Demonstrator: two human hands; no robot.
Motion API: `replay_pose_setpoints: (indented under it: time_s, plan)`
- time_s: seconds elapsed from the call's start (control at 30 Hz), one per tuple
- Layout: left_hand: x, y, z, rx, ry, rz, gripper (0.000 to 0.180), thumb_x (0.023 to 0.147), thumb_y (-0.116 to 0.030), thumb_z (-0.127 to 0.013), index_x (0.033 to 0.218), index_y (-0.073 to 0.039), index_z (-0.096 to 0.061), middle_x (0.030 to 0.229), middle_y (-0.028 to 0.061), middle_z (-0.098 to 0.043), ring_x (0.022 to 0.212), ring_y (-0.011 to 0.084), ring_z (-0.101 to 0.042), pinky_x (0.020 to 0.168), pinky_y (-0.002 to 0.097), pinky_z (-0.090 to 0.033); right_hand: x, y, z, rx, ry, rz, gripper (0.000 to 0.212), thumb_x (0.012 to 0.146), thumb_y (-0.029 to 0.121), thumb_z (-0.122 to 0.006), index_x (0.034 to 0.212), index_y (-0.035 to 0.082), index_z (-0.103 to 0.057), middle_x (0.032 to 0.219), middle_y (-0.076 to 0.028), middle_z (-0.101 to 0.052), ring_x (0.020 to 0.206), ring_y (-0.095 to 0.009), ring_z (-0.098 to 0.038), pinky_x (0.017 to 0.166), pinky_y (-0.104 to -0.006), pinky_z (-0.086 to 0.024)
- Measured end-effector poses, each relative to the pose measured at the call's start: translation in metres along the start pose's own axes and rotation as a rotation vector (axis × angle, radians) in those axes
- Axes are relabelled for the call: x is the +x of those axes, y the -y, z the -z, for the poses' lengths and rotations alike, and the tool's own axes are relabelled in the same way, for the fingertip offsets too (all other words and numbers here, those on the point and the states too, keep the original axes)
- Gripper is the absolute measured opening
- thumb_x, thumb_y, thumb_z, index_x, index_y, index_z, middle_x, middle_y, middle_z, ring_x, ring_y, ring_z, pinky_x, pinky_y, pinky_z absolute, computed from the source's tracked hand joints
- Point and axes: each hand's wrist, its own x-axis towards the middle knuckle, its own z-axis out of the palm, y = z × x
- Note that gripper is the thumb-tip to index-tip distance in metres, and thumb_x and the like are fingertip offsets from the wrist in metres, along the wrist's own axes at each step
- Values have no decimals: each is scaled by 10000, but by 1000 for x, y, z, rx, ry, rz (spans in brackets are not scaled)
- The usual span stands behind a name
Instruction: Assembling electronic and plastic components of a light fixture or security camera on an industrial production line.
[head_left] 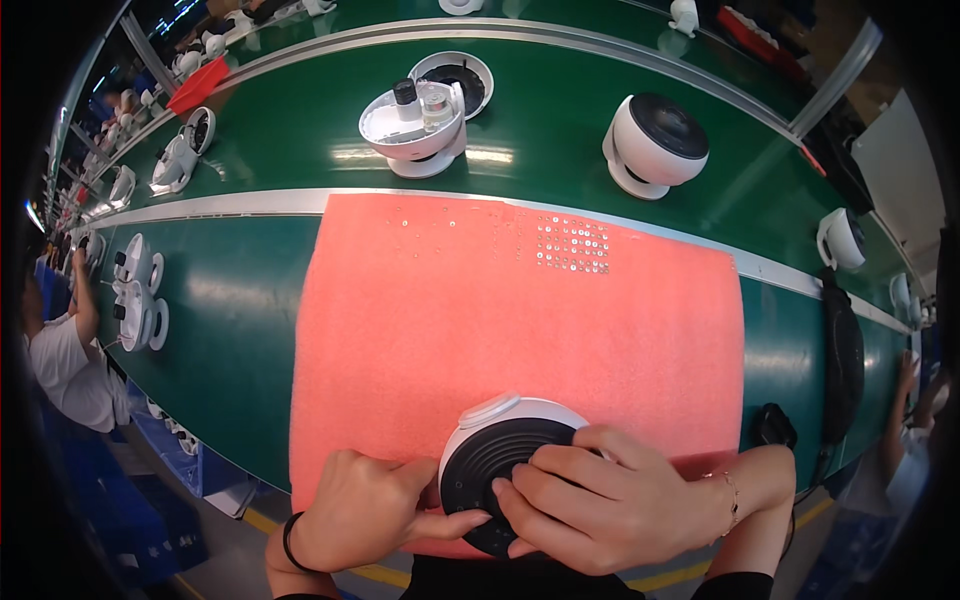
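A round white device [545, 408] with a black ribbed face [485, 462], fan- or speaker-like, is tilted up at the near edge of a pink foam mat [430, 330]. My left hand [365, 510] grips its left edge, thumb on the black face and the other fingers partly hidden behind the rim. Across the right side lies my right hand [600, 495], its fingers bent over the black face and around the white shell. Whatever sits under those fingertips is hidden. Rows of small metal screws [573, 244] stand in the mat's far part, with a few loose ones to their left.
On the green conveyor [540, 130] beyond stand an opened white unit [415, 135] and a closed one with a black face [660, 140]. White parts [138, 290] rest on the bench at left. A black pouch [843, 350] hangs at right. Other people work at both sides.
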Motion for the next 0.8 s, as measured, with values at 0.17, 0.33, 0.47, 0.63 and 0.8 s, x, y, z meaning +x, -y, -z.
replay_pose_setpoints:
  time_s: [0.17, 0.33, 0.47, 0.63, 0.8]
  plan:
    - [-1, 5, 5, 14, 29, 19, 398, 634, -429, -728, 701, -50, -626, 491, 34, -559, 436, 207, -569, 426, 279, -445, 12, 0, 2, 385, 35, 30, 151, 777, 106, -584, 873, -9, -601, 1065, -208, -550, 962, -325, -554, 767, -403, -483]
    - [1, 10, 10, -67, 93, 84, 400, 636, -415, -729, 700, -34, -624, 522, 60, -583, 474, 251, -585, 474, 312, -468, 6, -10, -4, 525, 30, 58, 309, 762, 156, -644, 962, -46, -523, 1229, -301, -401, 1070, -388, -496, 838, -481, -456]
    - [19, 24, 9, -118, 257, 184, 372, 687, -369, -698, 785, -15, -635, 615, 117, -610, 577, 252, -617, 569, 292, -484, -9, -31, -21, 809, 174, -708, 601, 767, 303, -657, 1182, -7, -352, 1136, -263, -456, 1000, -352, -541, 831, -412, -461]
    - [3, 37, 3, -1086, 307, 314, 678, 709, -277, -718, 1254, 5, -428, 996, 161, -623, 932, 194, -607, 813, 304, -480, 4, -22, -22, 1020, 224, -715, 688, 785, 256, -662, 1258, 6, -230, 1165, -221, -439, 1059, -297, -506, 876, -368, -428]
    - [5, 30, 11, -977, -42, 82, 903, 668, -198, -756, 1364, 24, -224, 1084, 169, -582, 986, 218, -587, 842, 349, -486, 30, -17, -11, 960, 47, -686, 773, 685, 168, -761, 1235, 30, -236, 1200, -185, -401, 1164, -252, -415, 954, -345, -359]
